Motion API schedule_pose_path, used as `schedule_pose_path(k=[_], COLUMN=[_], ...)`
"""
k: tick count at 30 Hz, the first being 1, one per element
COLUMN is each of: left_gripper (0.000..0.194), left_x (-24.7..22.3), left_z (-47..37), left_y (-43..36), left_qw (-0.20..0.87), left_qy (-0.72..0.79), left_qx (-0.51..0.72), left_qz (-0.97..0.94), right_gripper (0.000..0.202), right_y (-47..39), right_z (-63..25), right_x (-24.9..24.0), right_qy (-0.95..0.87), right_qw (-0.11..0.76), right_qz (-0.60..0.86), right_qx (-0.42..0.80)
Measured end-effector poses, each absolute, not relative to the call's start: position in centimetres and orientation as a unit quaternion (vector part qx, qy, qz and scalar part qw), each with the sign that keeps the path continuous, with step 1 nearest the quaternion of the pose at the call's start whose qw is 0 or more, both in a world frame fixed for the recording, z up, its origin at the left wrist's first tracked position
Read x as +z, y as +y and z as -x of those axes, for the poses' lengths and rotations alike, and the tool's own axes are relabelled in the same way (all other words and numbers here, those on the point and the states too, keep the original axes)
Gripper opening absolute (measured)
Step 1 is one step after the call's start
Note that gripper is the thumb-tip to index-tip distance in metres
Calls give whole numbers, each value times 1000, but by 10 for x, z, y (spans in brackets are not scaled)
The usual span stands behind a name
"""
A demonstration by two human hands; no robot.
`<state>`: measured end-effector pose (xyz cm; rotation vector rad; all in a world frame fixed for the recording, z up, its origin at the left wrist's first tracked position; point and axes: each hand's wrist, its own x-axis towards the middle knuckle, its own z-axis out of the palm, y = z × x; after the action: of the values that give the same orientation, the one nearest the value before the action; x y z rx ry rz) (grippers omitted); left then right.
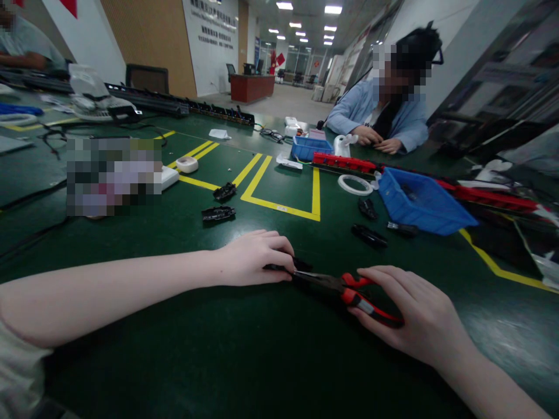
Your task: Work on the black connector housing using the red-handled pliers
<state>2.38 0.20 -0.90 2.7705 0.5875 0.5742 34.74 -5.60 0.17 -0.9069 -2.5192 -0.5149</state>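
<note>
My left hand (257, 258) is closed around a small black plastic part (302, 263), much of it hidden by the fingers. Red-and-black needle-nose pliers (349, 289) are gripped in my right hand (414, 311), their handles somewhat spread. The jaws point left and meet the black part beside my left fingertips; whether they clamp it I cannot tell. Beyond my left hand lie two black plastic pieces, one (218, 213) nearer and one (225, 192) farther. Other black pieces (369, 235) lie beyond my right hand.
A blue bin (423, 203) stands at the right, with a smaller blue tray (311, 148) farther back. A white tape ring (356, 184) and a tape roll (187, 164) rest on the green table (196, 349). Across it sits a person (379, 110) with hands together.
</note>
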Motion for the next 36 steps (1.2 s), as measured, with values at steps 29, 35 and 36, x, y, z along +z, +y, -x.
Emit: schedule_pose_path(k=[29, 35, 36], left_gripper=[14, 14, 13], left_x=[-8, -8, -7], left_z=[-26, -27, -27], left_y=[0, 2, 2], left_qw=[148, 164, 170], left_qy=[222, 228, 229], left_qx=[187, 186, 186], left_qz=[-945, -942, -940], right_gripper=[36, 37, 38], right_y=[-56, -57, -57], right_z=[-349, -347, -347], right_x=[3, 3, 3], right_qy=[-904, -905, -905], right_qw=[217, 215, 215], right_qz=[340, 331, 332], right_qx=[-145, -158, -157])
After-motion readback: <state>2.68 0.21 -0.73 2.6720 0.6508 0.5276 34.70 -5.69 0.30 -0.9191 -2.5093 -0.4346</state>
